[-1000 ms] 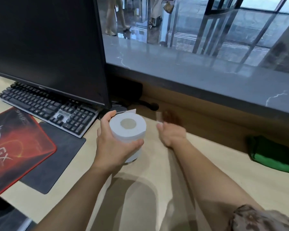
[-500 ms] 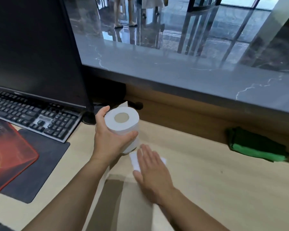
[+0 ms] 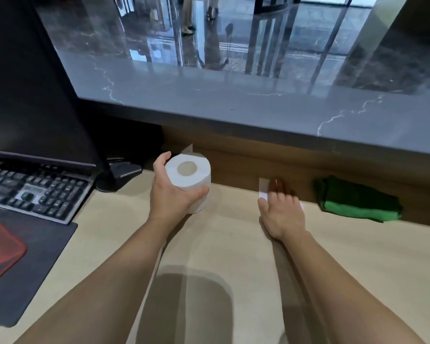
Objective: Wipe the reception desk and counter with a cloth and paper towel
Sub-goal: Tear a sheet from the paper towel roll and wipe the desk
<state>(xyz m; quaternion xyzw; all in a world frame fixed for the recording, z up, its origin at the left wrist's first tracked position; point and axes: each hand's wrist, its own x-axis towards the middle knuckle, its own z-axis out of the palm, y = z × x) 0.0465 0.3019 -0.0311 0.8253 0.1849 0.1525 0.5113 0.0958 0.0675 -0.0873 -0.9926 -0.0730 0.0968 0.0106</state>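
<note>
My left hand (image 3: 174,194) grips a white paper towel roll (image 3: 189,180), held upright just above the light wooden desk (image 3: 233,244). My right hand (image 3: 282,212) lies flat with straight fingers on a white paper towel sheet (image 3: 262,192), pressing it onto the desk close to the brown back panel. Most of the sheet is hidden under the hand, which is blurred. A folded green cloth (image 3: 358,199) lies on the desk against the panel, right of my right hand. Above the panel runs the grey marble counter (image 3: 233,103).
A black monitor (image 3: 30,83) stands at the left, with its base (image 3: 119,175) beside the roll. A keyboard (image 3: 35,187) lies under the screen, with a dark mouse mat (image 3: 35,256) and a red pad (image 3: 0,249) in front of it.
My right hand has slid the paper sheet to the right and toward the back panel, closer to the green cloth. My left hand keeps holding the roll in about the same place.
</note>
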